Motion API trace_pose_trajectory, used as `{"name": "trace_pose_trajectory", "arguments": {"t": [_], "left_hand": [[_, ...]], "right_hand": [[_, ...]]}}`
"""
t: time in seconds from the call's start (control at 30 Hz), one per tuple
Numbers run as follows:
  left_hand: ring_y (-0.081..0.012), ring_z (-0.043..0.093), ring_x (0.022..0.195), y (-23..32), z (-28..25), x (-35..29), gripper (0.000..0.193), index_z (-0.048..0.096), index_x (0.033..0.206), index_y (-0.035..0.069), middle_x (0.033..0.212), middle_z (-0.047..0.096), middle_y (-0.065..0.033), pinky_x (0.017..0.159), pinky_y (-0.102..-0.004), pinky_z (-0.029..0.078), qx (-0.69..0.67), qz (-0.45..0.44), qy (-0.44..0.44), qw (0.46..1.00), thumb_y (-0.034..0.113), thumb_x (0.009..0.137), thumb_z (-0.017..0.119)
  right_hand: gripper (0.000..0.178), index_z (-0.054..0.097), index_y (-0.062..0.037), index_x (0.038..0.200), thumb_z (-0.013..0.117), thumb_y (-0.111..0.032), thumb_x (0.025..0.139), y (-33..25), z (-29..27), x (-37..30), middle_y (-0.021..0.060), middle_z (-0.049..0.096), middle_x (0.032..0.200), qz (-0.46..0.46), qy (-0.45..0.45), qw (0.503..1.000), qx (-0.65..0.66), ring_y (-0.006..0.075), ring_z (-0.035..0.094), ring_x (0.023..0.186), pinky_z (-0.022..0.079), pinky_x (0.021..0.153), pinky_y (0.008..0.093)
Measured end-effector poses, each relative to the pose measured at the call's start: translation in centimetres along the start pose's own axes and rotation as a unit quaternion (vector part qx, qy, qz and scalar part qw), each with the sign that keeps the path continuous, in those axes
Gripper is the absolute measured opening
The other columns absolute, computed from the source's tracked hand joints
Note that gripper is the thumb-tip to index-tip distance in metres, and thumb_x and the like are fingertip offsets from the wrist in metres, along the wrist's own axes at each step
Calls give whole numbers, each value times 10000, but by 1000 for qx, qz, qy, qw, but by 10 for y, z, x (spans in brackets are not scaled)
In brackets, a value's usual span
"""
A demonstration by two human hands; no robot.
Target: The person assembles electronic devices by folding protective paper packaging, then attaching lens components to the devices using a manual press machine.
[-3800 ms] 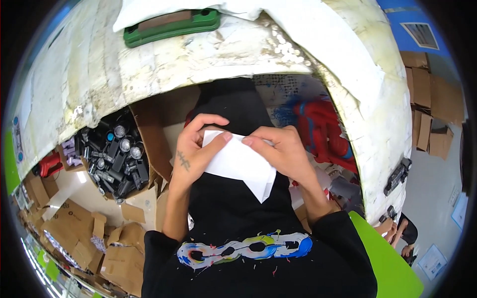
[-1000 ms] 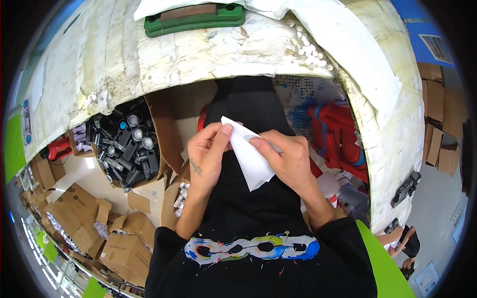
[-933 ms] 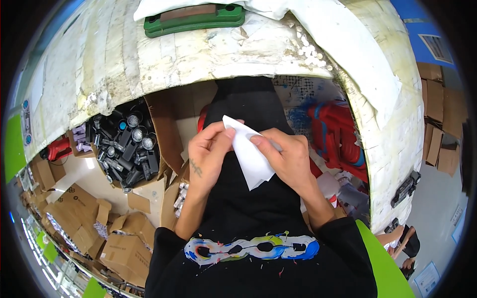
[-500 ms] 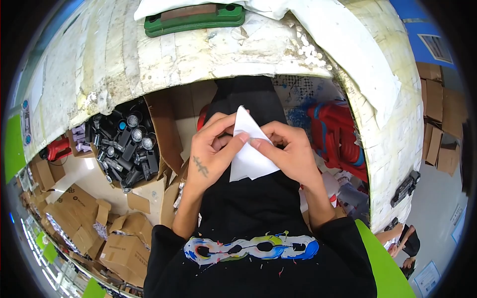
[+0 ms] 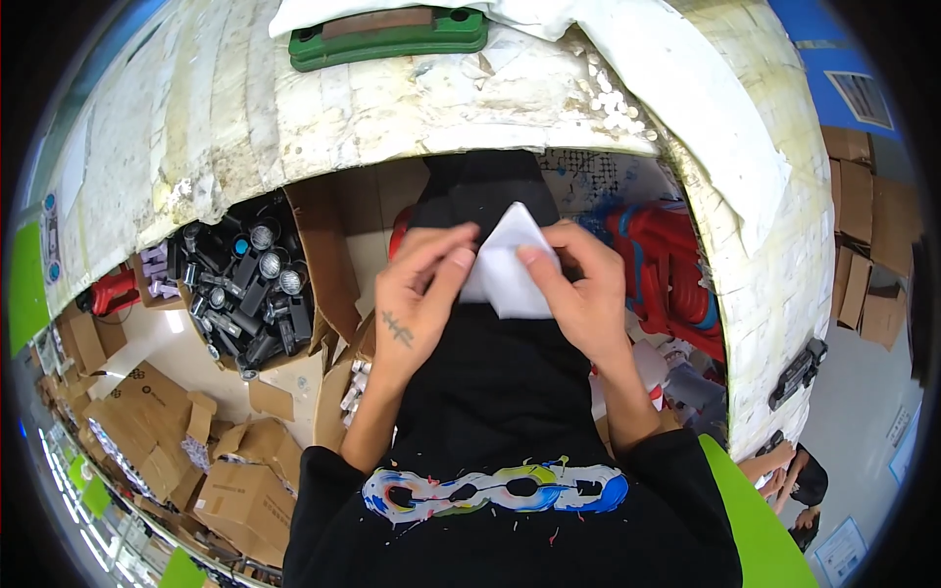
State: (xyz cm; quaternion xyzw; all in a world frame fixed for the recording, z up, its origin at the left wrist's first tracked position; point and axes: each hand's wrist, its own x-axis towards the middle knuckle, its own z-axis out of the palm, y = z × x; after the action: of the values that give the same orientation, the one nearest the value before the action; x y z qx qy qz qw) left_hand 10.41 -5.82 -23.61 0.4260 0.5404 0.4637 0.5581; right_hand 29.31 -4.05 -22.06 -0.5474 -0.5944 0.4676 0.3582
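A white folded sheet of paper (image 5: 515, 279) is held up over my lap, its pointed end facing away from me. My right hand (image 5: 588, 284) pinches the paper's right side, thumb on the front and fingers curled behind. At the paper's left edge is my left hand (image 5: 414, 284), with bent fingers and the thumb beside them. Motion blurs those left fingertips, and whether they grip the edge cannot be made out.
Ahead curves a worn, tape-covered white table (image 5: 392, 108) bearing a green metal block (image 5: 387, 41) and white cloth (image 5: 716, 108). A carton (image 5: 328, 265) of black flashlights (image 5: 250, 284) stands left, cardboard boxes (image 5: 245, 505) nearer. Red plastic cases (image 5: 667, 279) are at right. Another person (image 5: 809, 478) is far right.
The paper has turned, and its tip has shifted right. My left thumb has come off the front of the sheet toward its left edge, while the right hand keeps its pinch.
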Motion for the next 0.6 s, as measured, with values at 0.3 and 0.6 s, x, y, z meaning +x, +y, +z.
{"name": "trace_pose_trajectory", "arguments": {"t": [0.3, 0.6], "left_hand": [[-224, 642, 1099, -2, 2, -10, 635, 509, 1327, -87, 1155, 663, -152, 948, -340, 508, -383, -292, -117, 868, 470, 1070, 345], [-158, 668, 1023, -5, 2, -2, 345, 504, 1312, -62, 1152, 669, -126, 887, -294, 541, -333, -218, -78, 914, 76, 998, 543]], "right_hand": [[219, 752, -145, 912, 773, -115, 696, 2, 6, -11, 62, 697, 1139, -345, 44, 903, -252, 258, 595, 1102, 460, 943, 460], [265, 760, -200, 940, 795, -156, 681, 16, 14, -24, 129, 550, 1408, -284, 37, 921, -263, 371, 414, 1315, 369, 1060, 496]]}}
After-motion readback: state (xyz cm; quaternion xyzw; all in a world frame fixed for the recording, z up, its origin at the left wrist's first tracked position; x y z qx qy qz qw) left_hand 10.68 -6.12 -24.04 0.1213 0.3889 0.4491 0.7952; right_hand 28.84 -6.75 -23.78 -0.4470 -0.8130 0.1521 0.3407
